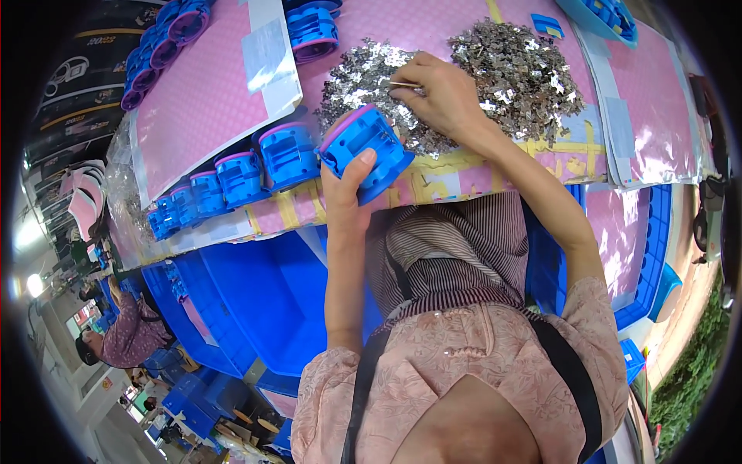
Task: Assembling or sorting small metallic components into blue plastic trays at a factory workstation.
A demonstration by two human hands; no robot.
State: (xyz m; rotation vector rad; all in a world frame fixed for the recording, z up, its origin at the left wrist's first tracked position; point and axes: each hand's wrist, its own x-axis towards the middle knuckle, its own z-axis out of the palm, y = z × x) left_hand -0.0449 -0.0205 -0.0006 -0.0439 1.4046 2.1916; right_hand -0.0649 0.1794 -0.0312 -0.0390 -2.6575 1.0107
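My left hand (348, 185) is closed around a blue plastic housing (375, 139) with a pink rim, tilted above the table's front edge. The thumb presses on its side. Over a heap of small silvery metal clips (359, 73), my right hand (440, 89) has its fingers pinched together. A thin pale stick-like tool (406, 84) pokes out between them; its exact kind is too small to make out. A second, darker heap of the same metal clips (518, 77) lies just right of that hand.
Similar blue housings (241, 179) line the front edge to the left, with more (166, 46) at the far left. A blue bowl (599, 19) holds blue parts at the far right. Below the table stand blue bins (263, 294). Another person (135, 329) sits at the left.
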